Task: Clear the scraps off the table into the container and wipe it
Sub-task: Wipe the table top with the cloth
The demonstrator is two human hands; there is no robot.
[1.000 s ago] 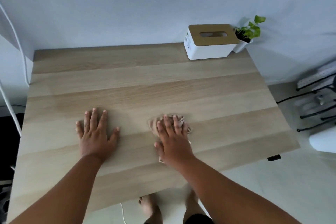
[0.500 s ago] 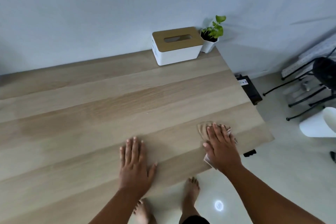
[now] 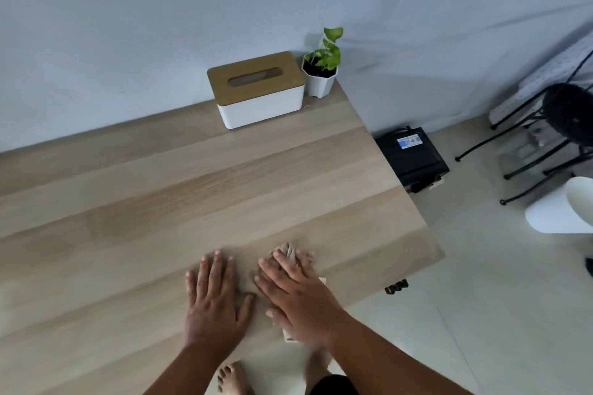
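Note:
A light wooden table (image 3: 192, 189) fills the view. My right hand (image 3: 298, 295) lies flat with straight fingers on a beige cloth (image 3: 290, 252) near the table's front edge; the cloth shows only past my fingertips and under my wrist. Beside it, my left hand (image 3: 215, 298) presses flat on the bare wood with fingers spread, its thumb close to my right hand. A white container (image 3: 558, 212) stands on the floor to the right of the table. No scraps show on the tabletop.
A white tissue box with a wooden lid (image 3: 256, 90) and a small potted plant (image 3: 322, 69) sit at the back right corner against the wall. On the floor right of the table are a black box (image 3: 412, 157) and black chair legs (image 3: 526, 151).
My right hand slid the cloth right toward the table's corner, then back left beside my left hand. My left hand stays flat on the wood. The view has swung right.

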